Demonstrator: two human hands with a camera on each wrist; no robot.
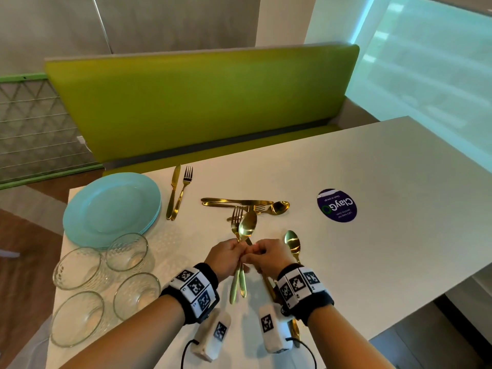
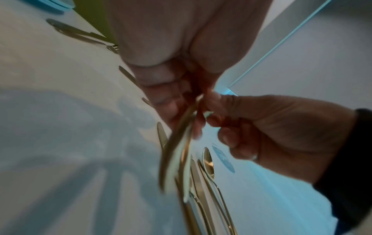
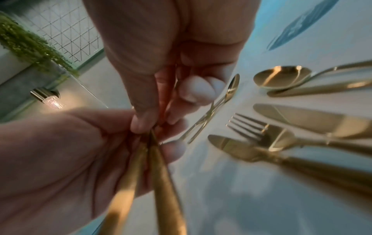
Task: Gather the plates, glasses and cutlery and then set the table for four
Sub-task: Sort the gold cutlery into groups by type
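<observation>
My left hand [image 1: 229, 255] grips a gold fork [image 1: 235, 218] and a gold spoon [image 1: 247, 225] by their necks above the white table [image 1: 372, 169], handles [image 1: 237, 284] hanging toward me. My right hand [image 1: 266, 255] meets it and pinches the same bundle. In the right wrist view the right hand [image 3: 171, 63] pinches where the two handles [image 3: 161, 182] cross in the left hand [image 3: 60, 151]. The left wrist view shows the left hand [image 2: 171, 76] curled on blurred cutlery [image 2: 177, 151]. A stack of turquoise plates [image 1: 111, 206] lies at the left, with several clear glasses [image 1: 127, 251] in front of it.
A knife and fork pair [image 1: 177, 193] lies right of the plates. A loose pile of gold cutlery [image 1: 245, 205] sits mid-table, and another spoon [image 1: 292, 242] lies by my right hand. A purple round sticker [image 1: 336, 205] is further right. A green bench [image 1: 199, 102] runs along the far edge.
</observation>
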